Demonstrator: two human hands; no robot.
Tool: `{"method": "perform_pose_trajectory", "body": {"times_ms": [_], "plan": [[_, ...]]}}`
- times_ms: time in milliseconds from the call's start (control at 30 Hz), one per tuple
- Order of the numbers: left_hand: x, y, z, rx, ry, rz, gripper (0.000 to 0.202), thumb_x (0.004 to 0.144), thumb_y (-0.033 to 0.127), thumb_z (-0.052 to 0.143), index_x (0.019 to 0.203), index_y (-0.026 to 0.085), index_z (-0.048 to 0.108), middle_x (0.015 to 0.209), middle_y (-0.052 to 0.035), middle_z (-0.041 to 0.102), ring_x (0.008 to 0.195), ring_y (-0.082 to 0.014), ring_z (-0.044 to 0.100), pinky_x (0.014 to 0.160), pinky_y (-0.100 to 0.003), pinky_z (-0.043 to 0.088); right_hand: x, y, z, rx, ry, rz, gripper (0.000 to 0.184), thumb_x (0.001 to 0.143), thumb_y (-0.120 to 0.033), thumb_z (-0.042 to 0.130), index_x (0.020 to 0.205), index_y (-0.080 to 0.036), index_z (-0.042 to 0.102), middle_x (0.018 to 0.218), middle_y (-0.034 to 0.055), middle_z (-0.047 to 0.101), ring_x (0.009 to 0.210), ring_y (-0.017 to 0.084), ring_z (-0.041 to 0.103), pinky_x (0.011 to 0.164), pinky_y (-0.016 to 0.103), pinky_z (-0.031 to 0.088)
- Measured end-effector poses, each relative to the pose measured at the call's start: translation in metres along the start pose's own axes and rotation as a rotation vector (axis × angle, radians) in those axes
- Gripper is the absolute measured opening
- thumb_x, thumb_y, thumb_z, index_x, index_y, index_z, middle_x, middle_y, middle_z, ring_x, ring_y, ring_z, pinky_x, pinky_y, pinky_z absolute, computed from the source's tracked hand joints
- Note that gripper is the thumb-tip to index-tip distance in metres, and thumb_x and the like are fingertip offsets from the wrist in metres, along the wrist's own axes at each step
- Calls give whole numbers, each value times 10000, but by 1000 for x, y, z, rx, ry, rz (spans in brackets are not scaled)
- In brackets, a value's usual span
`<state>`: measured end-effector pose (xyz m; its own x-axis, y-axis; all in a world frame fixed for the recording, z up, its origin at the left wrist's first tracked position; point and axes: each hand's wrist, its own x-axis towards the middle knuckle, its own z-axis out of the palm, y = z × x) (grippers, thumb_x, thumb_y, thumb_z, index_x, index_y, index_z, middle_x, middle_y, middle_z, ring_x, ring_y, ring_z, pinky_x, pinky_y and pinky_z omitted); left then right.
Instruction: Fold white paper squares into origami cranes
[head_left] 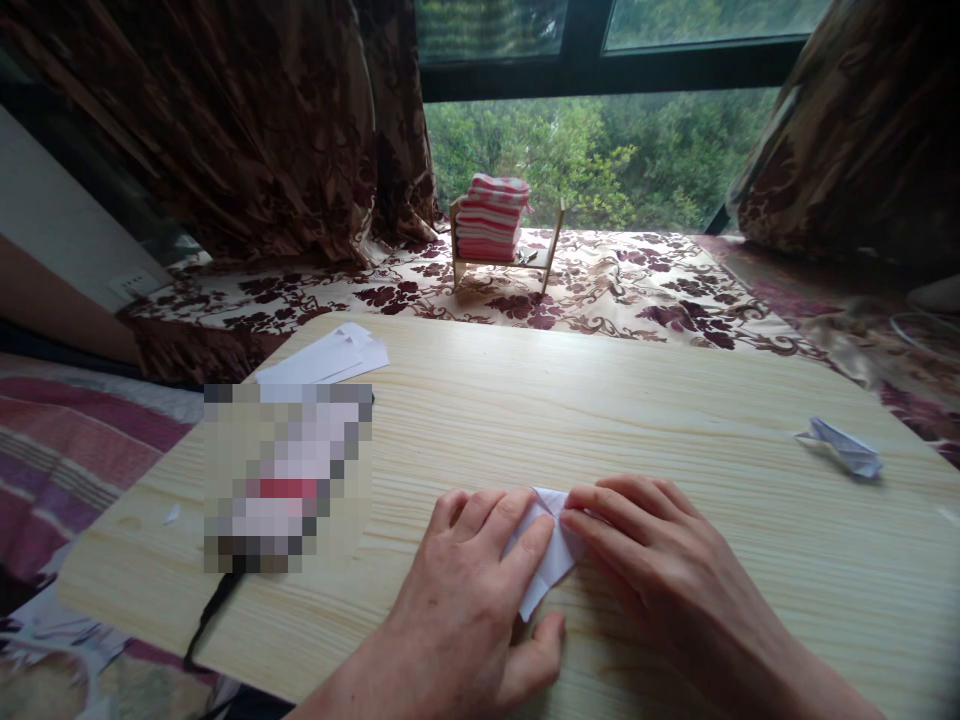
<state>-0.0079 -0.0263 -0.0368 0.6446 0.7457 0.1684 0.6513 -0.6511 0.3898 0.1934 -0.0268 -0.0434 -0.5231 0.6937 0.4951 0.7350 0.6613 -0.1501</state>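
Observation:
A piece of folded white paper (553, 560) lies on the wooden table in front of me, creased, with a narrow point towards me. My left hand (480, 585) rests on its left side, fingers stretched out and pressing down, the thumb held apart from the paper. At the upper right edge of the paper, my right hand (652, 550) has its fingers pressed together on the fold. Its thumb is mostly hidden beneath the hand. Both hands cover much of the paper's sides.
On the pale wood table (465, 420), a folded paper figure (844, 447) lies right. White paper strips (330, 355) lie back left, near a pixelated object (292, 480) with a black cord (206, 620). A small rack (551, 250) holding folded pink-striped cloths (491, 220) stands by the window.

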Motion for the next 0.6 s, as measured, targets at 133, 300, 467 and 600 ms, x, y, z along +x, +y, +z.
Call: {"method": "perform_pose_trajectory", "body": {"times_ms": [133,300,467,600], "plan": [[1,0,0,-3,-4,-9,479,783,392,554,1220,198,530,1303,-71,531,1144,-263,448,961,-429,312,0,-1,-1,34,-23,6,274,957,-235,400,949,-175,668,939,75,694,880,213,547,763,335,403],[0,0,-1,-4,-16,-11,488,791,395,549,1236,198,516,1297,-71,528,1145,-260,442,971,-427,307,0,-1,-2,29,-4,-3,277,953,-190,396,936,-156,670,944,78,695,887,214,535,776,335,383],[-1,1,-2,-3,-30,-14,482,805,401,532,1240,196,505,1290,-68,525,1151,-258,431,997,-426,286,-1,-1,-3,48,-44,10,222,931,-207,451,913,-171,669,951,65,692,886,211,540,773,330,379],[-1,1,-3,2,-41,-11,475,808,398,526,1238,196,505,1292,-75,521,1151,-265,432,998,-431,286,-2,-2,-3,44,-70,41,201,914,-187,470,910,-190,671,945,60,685,880,205,546,774,331,382]]}}
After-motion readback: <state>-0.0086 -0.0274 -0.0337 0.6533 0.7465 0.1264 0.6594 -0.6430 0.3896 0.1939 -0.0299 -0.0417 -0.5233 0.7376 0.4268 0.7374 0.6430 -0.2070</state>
